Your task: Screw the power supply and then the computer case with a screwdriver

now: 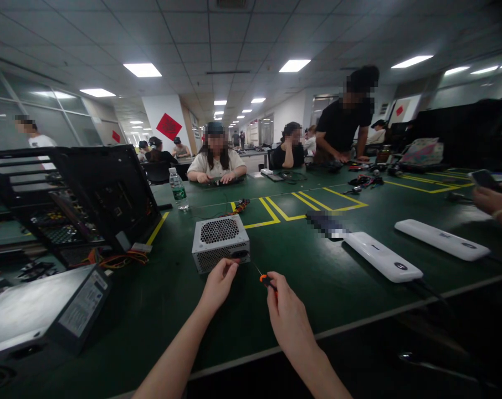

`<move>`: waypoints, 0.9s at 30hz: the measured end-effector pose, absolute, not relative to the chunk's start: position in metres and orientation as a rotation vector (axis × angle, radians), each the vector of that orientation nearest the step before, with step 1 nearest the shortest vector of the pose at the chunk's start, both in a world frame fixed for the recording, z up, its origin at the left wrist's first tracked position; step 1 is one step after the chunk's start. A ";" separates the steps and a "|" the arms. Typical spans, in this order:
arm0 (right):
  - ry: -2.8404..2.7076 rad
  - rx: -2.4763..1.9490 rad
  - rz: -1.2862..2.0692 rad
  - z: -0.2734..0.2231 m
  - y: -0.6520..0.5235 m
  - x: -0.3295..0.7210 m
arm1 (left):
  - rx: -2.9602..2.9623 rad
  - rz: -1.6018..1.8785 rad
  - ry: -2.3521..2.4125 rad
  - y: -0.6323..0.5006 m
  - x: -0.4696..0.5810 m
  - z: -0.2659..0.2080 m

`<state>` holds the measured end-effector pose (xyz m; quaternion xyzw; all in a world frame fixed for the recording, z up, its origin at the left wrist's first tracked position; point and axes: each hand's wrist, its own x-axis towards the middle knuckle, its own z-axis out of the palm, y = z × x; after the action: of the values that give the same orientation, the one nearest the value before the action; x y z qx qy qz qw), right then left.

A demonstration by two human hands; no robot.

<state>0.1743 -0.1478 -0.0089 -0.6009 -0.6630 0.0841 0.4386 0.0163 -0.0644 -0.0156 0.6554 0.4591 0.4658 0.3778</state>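
Steady the silver power supply (218, 244), set nearer than the water bottle (178, 189), using left hand (220, 280) — pinched together beside the socket (240, 254), cannot tell on what. With right hand (287, 305) wrapped around the screwdriver (268, 281), aim squarely and press gently — away from left hand.

I lose part of the computer case (99, 185) and the lower-left power supply (30, 307) past the left edge. The right hand (287, 310) partly covers the screwdriver (264, 279), whose thin tip is too small for me to place.
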 end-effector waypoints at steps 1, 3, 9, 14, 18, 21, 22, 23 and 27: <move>-1.649 -1.487 0.210 -0.009 -0.148 0.174 | 1.668 1.196 1.170 -0.064 0.016 -0.016; -1.656 -1.463 0.195 -0.011 -0.147 0.174 | 1.663 1.198 1.164 -0.065 0.016 -0.016; -1.659 -1.460 0.177 -0.010 -0.149 0.171 | 1.687 1.203 1.165 -0.064 0.017 -0.017; -1.687 -1.453 0.203 -0.008 -0.149 0.172 | 1.688 1.205 1.163 -0.064 0.016 -0.017; -1.686 -1.426 0.215 -0.011 -0.151 0.173 | 1.661 1.205 1.176 -0.065 0.016 -0.015; -1.679 -1.420 0.211 -0.012 -0.151 0.172 | 1.634 1.210 1.177 -0.064 0.016 -0.015; -1.679 -1.422 0.210 -0.011 -0.151 0.172 | 1.621 1.207 1.176 -0.064 0.016 -0.016; -1.677 -1.425 0.207 -0.010 -0.151 0.172 | 1.606 1.207 1.176 -0.064 0.016 -0.016; -1.665 -1.429 0.163 -0.007 -0.149 0.173 | 1.560 1.205 1.163 -0.061 0.014 -0.020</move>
<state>0.1729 -0.1489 -0.0069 -0.5788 -0.6745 0.0662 0.4536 0.0138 -0.0610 -0.0195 0.6205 0.4627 0.4794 0.4137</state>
